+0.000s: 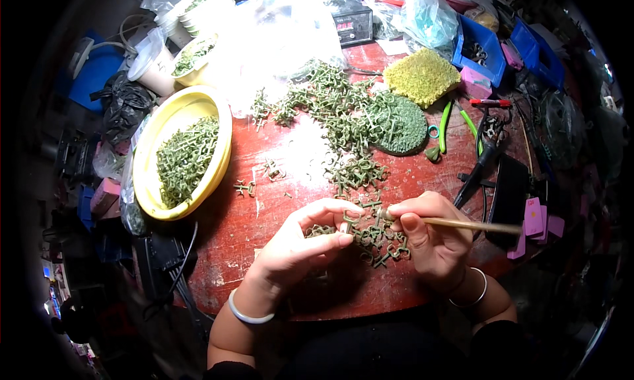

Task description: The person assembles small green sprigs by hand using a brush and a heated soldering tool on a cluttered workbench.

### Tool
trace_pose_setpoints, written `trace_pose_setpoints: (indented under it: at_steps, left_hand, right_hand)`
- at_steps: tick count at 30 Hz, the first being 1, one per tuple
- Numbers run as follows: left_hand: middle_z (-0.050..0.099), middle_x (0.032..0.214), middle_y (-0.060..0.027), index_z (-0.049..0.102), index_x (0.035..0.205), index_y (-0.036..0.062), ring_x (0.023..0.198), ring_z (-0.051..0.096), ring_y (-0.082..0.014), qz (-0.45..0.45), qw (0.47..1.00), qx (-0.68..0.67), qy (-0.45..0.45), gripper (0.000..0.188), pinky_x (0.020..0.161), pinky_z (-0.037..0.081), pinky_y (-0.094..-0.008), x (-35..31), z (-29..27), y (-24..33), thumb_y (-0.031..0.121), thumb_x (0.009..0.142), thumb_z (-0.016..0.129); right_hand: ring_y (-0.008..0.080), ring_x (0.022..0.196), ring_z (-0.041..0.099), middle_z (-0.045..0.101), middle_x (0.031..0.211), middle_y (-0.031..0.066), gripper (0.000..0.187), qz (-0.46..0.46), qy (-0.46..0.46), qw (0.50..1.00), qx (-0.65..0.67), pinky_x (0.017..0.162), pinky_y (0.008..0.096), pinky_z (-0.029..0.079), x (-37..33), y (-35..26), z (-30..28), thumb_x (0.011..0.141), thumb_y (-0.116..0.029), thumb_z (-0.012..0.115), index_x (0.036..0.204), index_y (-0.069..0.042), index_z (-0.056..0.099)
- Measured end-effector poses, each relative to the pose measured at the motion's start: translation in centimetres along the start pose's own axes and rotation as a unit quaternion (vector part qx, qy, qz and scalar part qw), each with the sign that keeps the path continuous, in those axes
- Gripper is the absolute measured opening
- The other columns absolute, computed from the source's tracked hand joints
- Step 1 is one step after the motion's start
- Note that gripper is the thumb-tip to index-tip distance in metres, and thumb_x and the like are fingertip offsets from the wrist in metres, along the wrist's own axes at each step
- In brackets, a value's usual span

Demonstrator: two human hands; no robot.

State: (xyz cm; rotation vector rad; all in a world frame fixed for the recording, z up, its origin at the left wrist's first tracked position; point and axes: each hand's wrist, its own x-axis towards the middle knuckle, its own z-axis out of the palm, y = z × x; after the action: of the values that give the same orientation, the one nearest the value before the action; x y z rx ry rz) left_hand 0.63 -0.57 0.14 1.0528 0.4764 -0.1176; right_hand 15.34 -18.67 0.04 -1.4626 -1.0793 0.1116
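Observation:
My left hand [290,248] pinches a small green hooked piece [348,220] between thumb and fingertips. In my right hand [439,248], a thin wooden-handled tool [485,226] lies between thumb and fingers, its handle reaching out to the right. The tool's working end is hidden near the fingertips, close to the held piece, and I cannot tell whether they touch. Below and between the hands, several loose green pieces [381,244] lie on the red table [264,182]. Farther back spreads a larger heap of similar green pieces [337,115].
A yellow basin [224,162] of green pieces stands at left. Beside the heap sit a round green pad [409,125] and a yellow textured block [422,78]. Green-handled pliers [446,125], blue bins [481,49] and pink blocks [533,218] line the right.

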Motion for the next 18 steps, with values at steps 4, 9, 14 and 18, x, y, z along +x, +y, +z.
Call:
trace_pose_setpoints:
  at_steps: [4,9,14,18]
  left_hand:
    - [0.060,0.099,0.0044,0.064,0.133,0.0109,0.070,0.048,0.0003,-0.005,0.998,-0.063,-0.020,0.043,0.059,0.035,-0.0164,0.04,-0.47,-0.17,0.004,0.092,0.074]
    - [0.058,0.095,0.0048,0.063,0.134,0.0090,0.067,0.046,-0.0001,-0.003,0.994,-0.102,-0.028,0.043,0.057,0.034,-0.0170,0.25,-0.68,-0.67,0.004,0.092,0.074]
    - [0.058,0.093,0.0052,0.062,0.135,0.0082,0.066,0.045,-0.0004,-0.006,0.994,-0.105,-0.030,0.044,0.057,0.034,-0.0172,0.28,-0.76,-0.71,0.005,0.092,0.074]
    - [0.058,0.091,0.0041,0.061,0.136,0.0076,0.065,0.044,-0.0009,-0.004,0.992,-0.122,-0.041,0.045,0.056,0.033,-0.0173,0.32,-0.80,-0.71,0.005,0.092,0.074]
  right_hand:
    - [0.0184,0.066,0.061,0.072,0.090,0.0120,0.010,-0.007,-0.006,1.000,0.010,0.060,0.0304,0.048,0.04,0.14,-0.39,0.098,-0.003,0.069,0.107,0.002,0.072]
    - [0.0199,0.068,0.063,0.073,0.091,0.0130,0.011,-0.044,-0.006,0.999,-0.017,0.060,0.0303,0.050,0.32,0.19,-0.14,0.097,-0.003,0.071,0.106,0.003,0.072]
    - [0.0195,0.066,0.063,0.073,0.090,0.0125,0.011,-0.056,-0.032,0.998,0.006,0.059,0.0301,0.050,0.39,0.11,-0.25,0.096,-0.003,0.073,0.105,0.002,0.073]
    - [0.0176,0.066,0.063,0.072,0.088,0.0119,0.012,-0.008,0.000,1.000,-0.002,0.058,0.0292,0.048,-0.05,0.49,-0.26,0.096,-0.003,0.073,0.106,0.002,0.074]
